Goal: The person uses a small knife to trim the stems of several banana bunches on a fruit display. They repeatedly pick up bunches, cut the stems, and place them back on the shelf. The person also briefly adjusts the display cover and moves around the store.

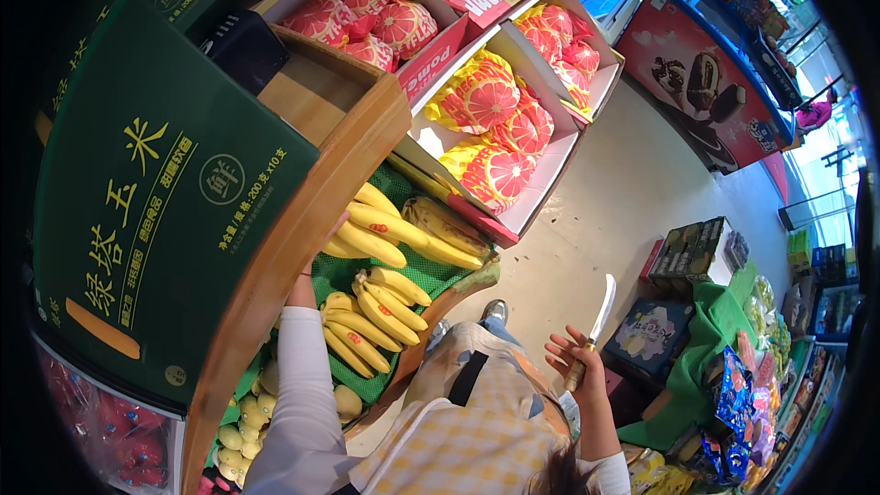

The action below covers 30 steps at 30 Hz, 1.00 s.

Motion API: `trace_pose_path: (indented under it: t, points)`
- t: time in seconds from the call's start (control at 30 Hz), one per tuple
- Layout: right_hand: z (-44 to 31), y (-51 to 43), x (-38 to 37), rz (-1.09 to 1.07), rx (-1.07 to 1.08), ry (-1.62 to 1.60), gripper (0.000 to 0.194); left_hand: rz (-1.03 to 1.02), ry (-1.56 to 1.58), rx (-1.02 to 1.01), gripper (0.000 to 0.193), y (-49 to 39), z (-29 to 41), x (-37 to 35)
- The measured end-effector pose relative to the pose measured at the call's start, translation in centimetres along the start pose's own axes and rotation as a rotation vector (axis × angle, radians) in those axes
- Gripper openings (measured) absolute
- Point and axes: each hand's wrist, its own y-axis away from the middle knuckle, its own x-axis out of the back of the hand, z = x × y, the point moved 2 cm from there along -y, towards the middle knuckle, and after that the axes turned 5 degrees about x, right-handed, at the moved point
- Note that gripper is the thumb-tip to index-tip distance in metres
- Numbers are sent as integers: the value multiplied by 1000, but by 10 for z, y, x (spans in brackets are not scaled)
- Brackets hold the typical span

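Observation:
My right hand (577, 356) holds a curved-blade knife (605, 309) by its handle, with the fingers loosely spread and the blade pointing up and away from me. On the left, my left hand (307, 282) reaches in beside the upper bunch of bananas (375, 237), below the wooden shelf edge. Most of its fingers are hidden there, so its grip does not show. Nearer to me, another bunch of bananas (368, 320) lies on green mesh matting (440, 279). A browned bunch of bananas (440, 223) lies beyond, against a fruit carton.
A wooden shelf rail (302, 220) runs along my left, with a dark green carton (165, 206) above it. Ahead stand open cartons of bagged pomelos (491, 130). Stacked boxes (650, 337) and bagged snacks (735, 392) flank my right. An ice-cream freezer (701, 75) stands farther off.

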Motion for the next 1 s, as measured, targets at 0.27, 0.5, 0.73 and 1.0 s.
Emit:
trace_pose_path:
  t: [0.27,0.5,0.73,1.0]
  points:
    - [71,64,124,579,-75,-147,40,90,-287,208,42,-68,-96,6]
    - [46,36,117,458,-73,193,34,61,-524,374,42,-86,-137,-5]
    - [-12,-25,90,94,106,740,9,325,-286,-21,39,42,26,-100]
    - [-32,-174,188,-124,-171,620,19,175,-671,174,43,220,4,-9]
